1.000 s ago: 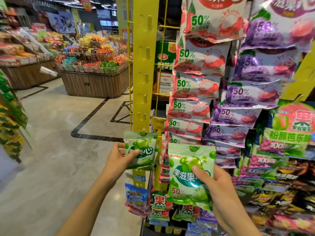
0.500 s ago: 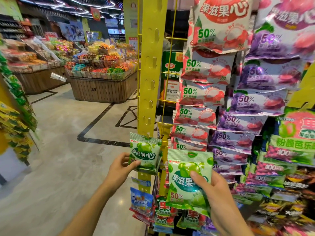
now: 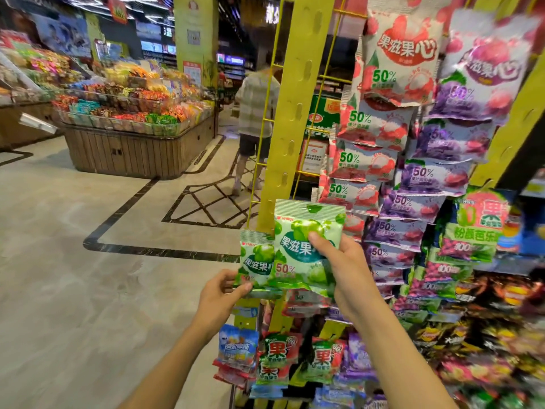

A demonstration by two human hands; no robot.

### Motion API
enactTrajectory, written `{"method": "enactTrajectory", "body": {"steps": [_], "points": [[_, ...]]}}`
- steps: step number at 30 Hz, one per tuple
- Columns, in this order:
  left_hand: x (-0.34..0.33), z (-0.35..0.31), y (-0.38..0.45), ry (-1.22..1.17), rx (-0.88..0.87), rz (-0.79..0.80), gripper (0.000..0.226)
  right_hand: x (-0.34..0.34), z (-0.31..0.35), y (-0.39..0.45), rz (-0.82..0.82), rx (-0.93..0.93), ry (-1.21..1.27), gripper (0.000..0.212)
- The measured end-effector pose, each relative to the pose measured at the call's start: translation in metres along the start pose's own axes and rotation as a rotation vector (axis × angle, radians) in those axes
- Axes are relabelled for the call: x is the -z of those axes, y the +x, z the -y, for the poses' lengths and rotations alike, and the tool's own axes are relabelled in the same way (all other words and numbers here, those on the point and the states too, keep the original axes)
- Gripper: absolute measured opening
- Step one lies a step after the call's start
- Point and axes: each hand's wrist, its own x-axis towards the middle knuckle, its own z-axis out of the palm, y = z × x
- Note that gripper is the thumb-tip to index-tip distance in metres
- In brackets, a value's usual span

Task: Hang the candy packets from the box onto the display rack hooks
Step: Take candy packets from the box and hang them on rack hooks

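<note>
Supermarket aisle, marble floor (image 3: 73,261), yellow rack (image 3: 290,113)

1. The larger green candy packet (image 3: 306,249) covers the right edge of the smaller green packet (image 3: 256,262).
2. The display rack hooks are hidden behind the hanging packets.
3. The snack bags (image 3: 486,358) at lower right are blurred and unreadable.
4. A shopper (image 3: 256,113) stands partly behind the yellow rack post (image 3: 290,113).
</note>
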Motion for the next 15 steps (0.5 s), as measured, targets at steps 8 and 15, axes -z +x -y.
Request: {"method": "enactTrajectory", "body": {"steps": [8, 15], "points": [[0.009, 0.005, -0.002, -0.047, 0.0, 0.061, 0.015, -0.027, 0.003, 0.022, 0.003, 0.045, -0.02, 0.023], [0.018, 0.006, -0.005, -0.051, -0.029, 0.074, 0.008, -0.05, -0.006, 0.036, 0.039, 0.012, -0.044, 0.024]]}}
